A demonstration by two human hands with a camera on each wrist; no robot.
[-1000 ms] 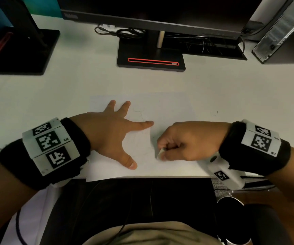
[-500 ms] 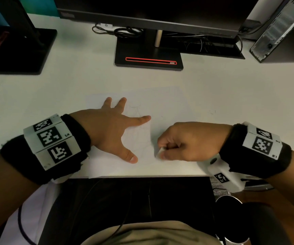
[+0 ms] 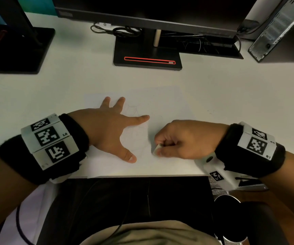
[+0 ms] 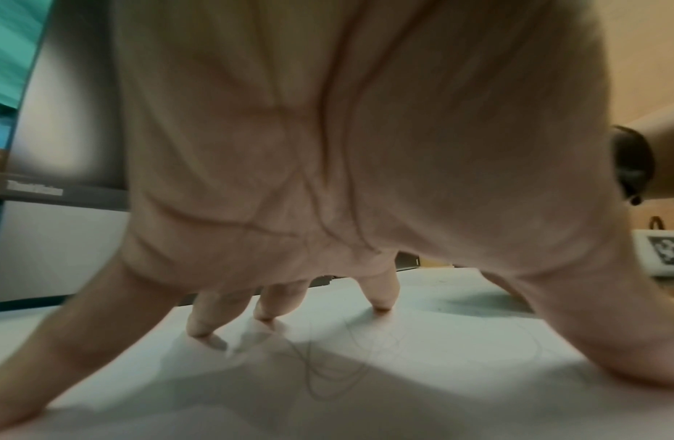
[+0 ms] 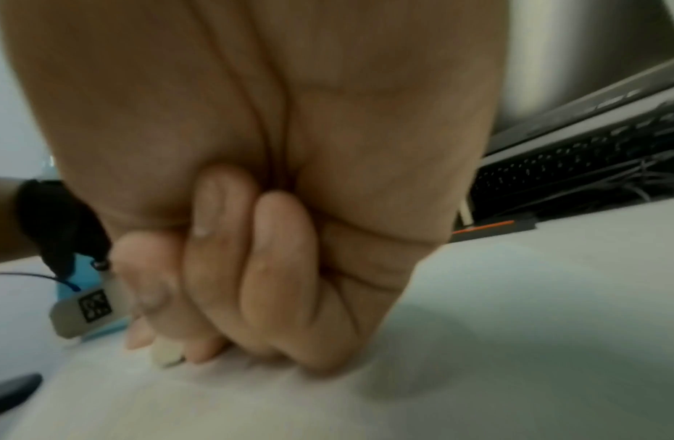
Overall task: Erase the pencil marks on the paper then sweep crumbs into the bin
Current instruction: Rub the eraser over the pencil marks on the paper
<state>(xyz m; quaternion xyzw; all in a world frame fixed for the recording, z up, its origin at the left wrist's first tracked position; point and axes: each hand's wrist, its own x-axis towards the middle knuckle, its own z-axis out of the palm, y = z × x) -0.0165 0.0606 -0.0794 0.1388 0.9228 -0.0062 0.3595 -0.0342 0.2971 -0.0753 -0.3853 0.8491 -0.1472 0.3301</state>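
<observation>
A white sheet of paper (image 3: 165, 103) lies at the near edge of the white desk (image 3: 231, 89), with faint pencil scribbles (image 4: 328, 366) on it. My left hand (image 3: 111, 128) presses flat on the paper's left half, fingers spread straight. My right hand (image 3: 181, 138) is curled into a fist and pinches a small white eraser (image 3: 156, 149) between thumb and fingers, its tip on the paper just right of my left thumb. The eraser (image 5: 166, 354) pokes out below the fingers in the right wrist view.
A monitor stand (image 3: 147, 55) with a red slot sits at the back centre, another stand (image 3: 17, 48) at the back left, a computer tower (image 3: 282, 29) at the back right. Cables (image 3: 123, 30) lie behind. A round metal bin rim (image 3: 227, 202) shows below the desk edge at right.
Both hands stay almost where they were on the paper. The eraser tip has shifted only slightly against the sheet.
</observation>
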